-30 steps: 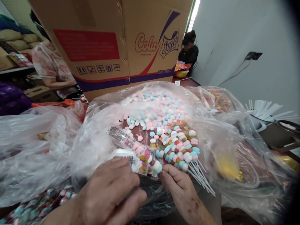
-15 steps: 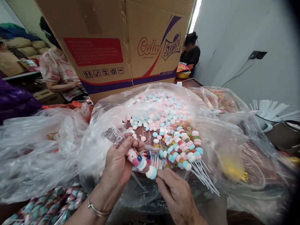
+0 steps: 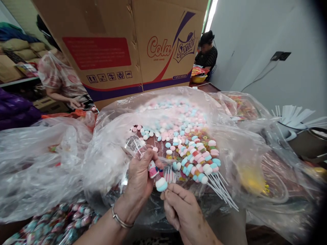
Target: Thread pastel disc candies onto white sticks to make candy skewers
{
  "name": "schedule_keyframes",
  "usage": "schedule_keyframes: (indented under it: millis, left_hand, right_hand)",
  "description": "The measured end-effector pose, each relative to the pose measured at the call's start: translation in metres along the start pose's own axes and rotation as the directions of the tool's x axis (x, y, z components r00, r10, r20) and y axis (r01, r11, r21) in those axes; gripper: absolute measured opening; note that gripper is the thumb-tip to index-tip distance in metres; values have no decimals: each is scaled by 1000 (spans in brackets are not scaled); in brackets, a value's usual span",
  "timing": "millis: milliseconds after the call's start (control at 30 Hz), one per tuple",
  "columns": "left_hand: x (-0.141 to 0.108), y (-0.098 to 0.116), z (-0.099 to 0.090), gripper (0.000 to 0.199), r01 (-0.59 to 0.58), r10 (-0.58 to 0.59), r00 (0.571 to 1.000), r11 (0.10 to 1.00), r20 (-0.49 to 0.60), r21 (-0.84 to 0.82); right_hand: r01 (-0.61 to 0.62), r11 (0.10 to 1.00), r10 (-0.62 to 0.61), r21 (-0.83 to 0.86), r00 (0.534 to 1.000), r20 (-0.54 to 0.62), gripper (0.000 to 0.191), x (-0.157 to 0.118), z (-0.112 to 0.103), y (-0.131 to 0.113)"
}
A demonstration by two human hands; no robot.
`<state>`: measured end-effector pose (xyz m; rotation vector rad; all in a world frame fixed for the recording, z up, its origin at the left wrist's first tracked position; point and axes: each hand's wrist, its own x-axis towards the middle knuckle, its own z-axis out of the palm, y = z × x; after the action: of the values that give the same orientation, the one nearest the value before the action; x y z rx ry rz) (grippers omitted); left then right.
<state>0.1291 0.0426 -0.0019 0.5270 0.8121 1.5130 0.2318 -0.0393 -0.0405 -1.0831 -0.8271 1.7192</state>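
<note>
Head view: two hands meet closely over one candy skewer (image 3: pixel 161 185), held in front of the loose candies (image 3: pixel 176 136). The left hand (image 3: pixel 140 173) is wrapped round a clear printed wrapper (image 3: pixel 134 144) and the upper part of the candy skewer, while the right hand (image 3: pixel 182 207) pinches its lower end, just beneath a blue-and-white candy; the stick there is hidden by the fingers. Part of the wrapper juts beyond the left hand, so the step in hand looks like sleeving. The next move seems to call for a firm pinch below and a gentle draw of the wrapper toward the right hand, without tearing it. Unwrapped skewers (image 3: pixel 200 156) lie just to the right.
</note>
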Motion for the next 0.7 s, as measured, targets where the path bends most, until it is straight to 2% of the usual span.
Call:
schedule_keyframes:
  millis: [67, 133, 267, 367, 467, 567, 633, 700]
  left_hand:
    - [-2, -3, 0, 40, 24, -24, 1000, 1000, 10, -11]
    - [-3, -2, 0, 39, 30, -29, 999, 999, 33, -35]
    - [0, 11, -1, 42, 47, -37, 989, 996, 143, -69]
    - [4, 17, -2, 42, 111, -87, 959, 991, 270, -77]
    - [7, 14, -1, 37, 127, -94, 952, 987, 293, -94]
    - [9, 7, 0, 33, 97, -86, 977, 994, 193, -48]
    - [9, 2, 0, 34, 84, -83, 992, 996, 95, -2]
    - [8, -2, -1, 36, 82, -82, 997, 997, 6, 13]
  right_hand:
    - [-40, 979, 38, 200, 999, 15, 35, 1, 2, -2]
    - [-42, 957, 35, 286, 999, 32, 37, 1, 1, -3]
    - [-47, 958, 31, 281, 998, 63, 37, -1, -5, -3]
    - [-31, 977, 23, 211, 999, 44, 38, -2, -6, -1]
    - [3, 997, -2, 77, 1000, -13, 41, -2, -6, 6]
    - [115, 980, -129, -161, 988, -79, 41, 0, -13, 15]
    - [250, 885, -317, -392, 942, -115, 38, 1, -20, 20]
    - [351, 715, -517, -604, 848, -120, 33, 2, -27, 25]
